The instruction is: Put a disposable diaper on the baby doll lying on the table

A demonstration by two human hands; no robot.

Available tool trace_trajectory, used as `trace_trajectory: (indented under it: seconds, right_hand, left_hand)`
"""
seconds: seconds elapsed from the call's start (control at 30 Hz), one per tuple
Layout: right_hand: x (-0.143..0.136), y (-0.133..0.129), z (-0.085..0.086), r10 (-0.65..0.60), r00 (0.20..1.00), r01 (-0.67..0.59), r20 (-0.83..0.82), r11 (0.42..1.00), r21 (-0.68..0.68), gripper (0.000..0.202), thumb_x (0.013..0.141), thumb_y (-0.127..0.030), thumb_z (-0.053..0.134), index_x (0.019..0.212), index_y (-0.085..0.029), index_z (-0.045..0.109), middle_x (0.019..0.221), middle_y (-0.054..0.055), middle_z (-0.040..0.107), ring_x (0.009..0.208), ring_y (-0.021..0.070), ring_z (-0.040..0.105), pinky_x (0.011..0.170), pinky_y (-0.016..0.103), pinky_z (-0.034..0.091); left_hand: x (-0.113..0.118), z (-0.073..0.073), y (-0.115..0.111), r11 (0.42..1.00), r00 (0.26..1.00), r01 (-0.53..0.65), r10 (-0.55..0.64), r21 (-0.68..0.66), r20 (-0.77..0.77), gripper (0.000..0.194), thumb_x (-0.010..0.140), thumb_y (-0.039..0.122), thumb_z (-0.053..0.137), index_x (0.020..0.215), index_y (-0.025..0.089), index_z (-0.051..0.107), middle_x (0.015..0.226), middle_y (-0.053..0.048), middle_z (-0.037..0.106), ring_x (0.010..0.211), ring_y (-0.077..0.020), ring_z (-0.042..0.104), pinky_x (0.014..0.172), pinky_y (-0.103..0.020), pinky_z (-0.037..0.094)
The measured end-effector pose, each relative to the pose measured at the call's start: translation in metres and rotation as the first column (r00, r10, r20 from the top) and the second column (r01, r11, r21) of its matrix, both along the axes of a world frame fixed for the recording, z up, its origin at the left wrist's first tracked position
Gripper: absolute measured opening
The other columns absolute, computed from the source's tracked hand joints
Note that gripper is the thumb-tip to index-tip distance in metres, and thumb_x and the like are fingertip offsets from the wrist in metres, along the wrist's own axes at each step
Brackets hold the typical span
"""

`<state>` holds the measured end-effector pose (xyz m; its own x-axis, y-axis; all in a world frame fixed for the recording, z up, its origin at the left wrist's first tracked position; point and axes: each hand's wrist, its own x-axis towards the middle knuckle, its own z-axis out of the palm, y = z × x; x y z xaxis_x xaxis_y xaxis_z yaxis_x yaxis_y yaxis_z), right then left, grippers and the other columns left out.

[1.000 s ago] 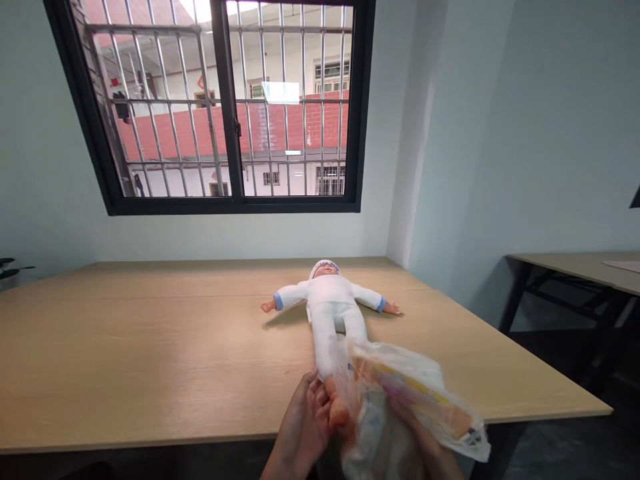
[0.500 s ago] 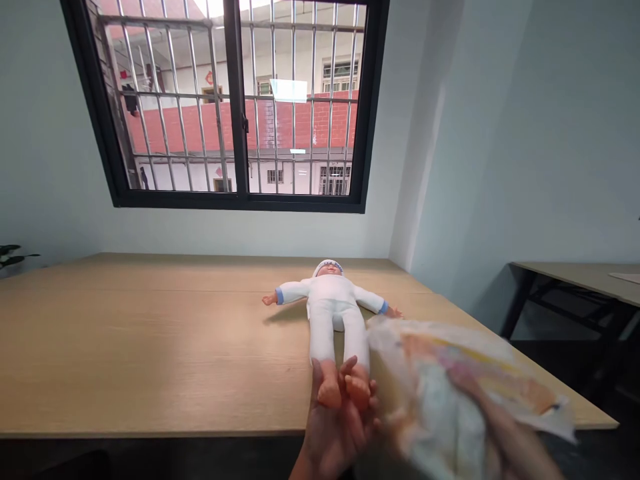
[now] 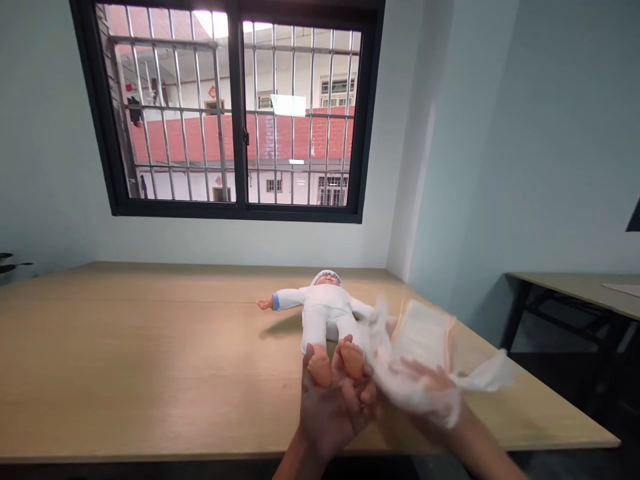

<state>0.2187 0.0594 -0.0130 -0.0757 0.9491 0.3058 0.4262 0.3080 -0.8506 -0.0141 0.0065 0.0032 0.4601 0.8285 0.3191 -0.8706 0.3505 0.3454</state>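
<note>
A baby doll [image 3: 327,305] in a white suit with blue cuffs lies on its back on the wooden table, its bare feet toward me. My left hand [image 3: 331,408], palm up, is closed around the doll's ankles from below. To the right, my right hand [image 3: 427,381] is smeared by motion against a white diaper [image 3: 424,331] with orange edging. The diaper is spread out beside the doll's legs and covers the doll's arm on that side; its thin white ends are blurred.
The wooden table [image 3: 165,360] reaches back to the wall below a barred window [image 3: 240,133]. Its front edge runs just under my wrists. A second table [image 3: 565,287] stands at the right, and plant leaves [image 3: 13,263] show at the far left.
My right hand has moved left and the diaper has turned, its coloured outside giving way to the white inside. My left hand has raised the doll's feet slightly. The view has tilted up a little.
</note>
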Motion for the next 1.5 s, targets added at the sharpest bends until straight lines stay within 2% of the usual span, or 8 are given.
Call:
trace_trajectory:
  seconds: [0.1,0.3,0.57,0.7,0.87,1.07,1.3,1.5]
  right_hand:
    - [-0.011,-0.001,-0.043,0.07,0.888,-0.13,0.454,0.986,0.104,0.07,0.055,0.004,0.053,0.113,-0.031,0.071,0.131,0.004,0.06,0.128,0.0278,0.052,0.115,0.056,0.024]
    - [-0.023,-0.002,-0.07,-0.109,0.516,-0.08,0.85,0.981,0.174,0.082,0.07,0.005,0.047,0.136,-0.042,0.052,0.149,0.001,0.042,0.135,0.033,0.042,0.109,0.055,0.039]
    - [-0.072,-0.007,-0.052,-0.033,0.428,-0.04,0.903,0.998,0.055,0.094,0.065,0.006,0.049,0.148,-0.036,0.036,0.154,0.008,0.033,0.139,0.0396,0.033,0.109,0.059,0.032]
    - [-0.088,-0.002,-0.041,0.117,0.509,-0.169,0.853,0.985,-0.034,0.085,0.071,-0.006,0.056,0.149,-0.034,0.036,0.156,0.011,0.028,0.141,0.0422,0.028,0.11,0.063,0.026]
    - [-0.096,0.019,-0.029,0.506,0.6,-0.577,0.62,0.81,-0.103,0.051,0.087,-0.037,0.056,0.138,-0.032,0.054,0.152,0.007,0.037,0.143,0.0338,0.028,0.116,0.054,0.022]
    - [-0.105,0.06,-0.023,0.755,0.542,-0.786,0.369,0.61,-0.095,0.048,0.082,-0.037,0.06,0.13,-0.033,0.061,0.144,-0.003,0.049,0.143,0.0242,0.031,0.119,0.042,0.017]
    - [-0.119,0.066,-0.002,0.79,0.536,-0.83,0.297,0.557,0.018,0.039,0.092,-0.038,0.047,0.122,-0.025,0.067,0.141,0.001,0.054,0.138,0.0213,0.039,0.117,0.039,0.021]
    - [-0.118,0.06,-0.004,0.677,0.663,-0.72,0.319,0.693,0.028,0.034,0.088,-0.033,0.053,0.115,-0.021,0.069,0.128,0.005,0.063,0.116,0.0234,0.058,0.106,0.037,0.041]
  left_hand:
    - [-0.004,0.018,0.004,0.999,1.0,-0.006,0.007,0.036,-0.029,0.049,0.082,0.07,0.051,0.109,0.03,0.061,0.095,-0.005,0.06,0.07,-0.015,0.052,0.07,-0.03,0.043]
    - [-0.011,0.063,0.024,0.993,0.997,-0.051,0.057,0.102,-0.057,0.052,0.084,0.068,0.045,0.107,0.023,0.058,0.095,-0.007,0.058,0.071,-0.0162,0.05,0.072,-0.033,0.042]
    - [-0.018,0.123,0.057,0.98,0.985,-0.141,0.153,0.144,-0.08,0.05,0.088,0.063,0.036,0.111,0.023,0.056,0.095,-0.007,0.057,0.074,-0.0169,0.051,0.077,-0.034,0.042]
    - [-0.017,0.136,0.066,0.978,0.984,-0.144,0.157,0.151,-0.078,0.054,0.087,0.067,0.031,0.102,0.022,0.057,0.095,-0.008,0.057,0.077,-0.0183,0.053,0.077,-0.035,0.042]
    - [-0.016,0.143,0.069,0.978,0.979,-0.154,0.171,0.14,-0.115,0.053,0.086,0.067,0.035,0.107,0.023,0.057,0.096,-0.007,0.057,0.078,-0.0193,0.054,0.078,-0.036,0.043]
    - [-0.021,0.141,0.07,0.975,0.978,-0.159,0.177,0.157,-0.107,0.051,0.087,0.066,0.034,0.103,0.023,0.057,0.097,-0.008,0.057,0.078,-0.0191,0.054,0.076,-0.036,0.043]
    - [-0.021,0.136,0.065,0.974,0.972,-0.168,0.189,0.15,-0.14,0.053,0.087,0.067,0.034,0.102,0.022,0.057,0.092,-0.007,0.057,0.077,-0.0193,0.052,0.076,-0.036,0.042]
    - [-0.016,0.1,0.04,0.982,0.97,-0.15,0.168,0.112,-0.175,0.05,0.086,0.065,0.037,0.103,0.022,0.058,0.091,-0.007,0.058,0.073,-0.0182,0.051,0.077,-0.037,0.042]
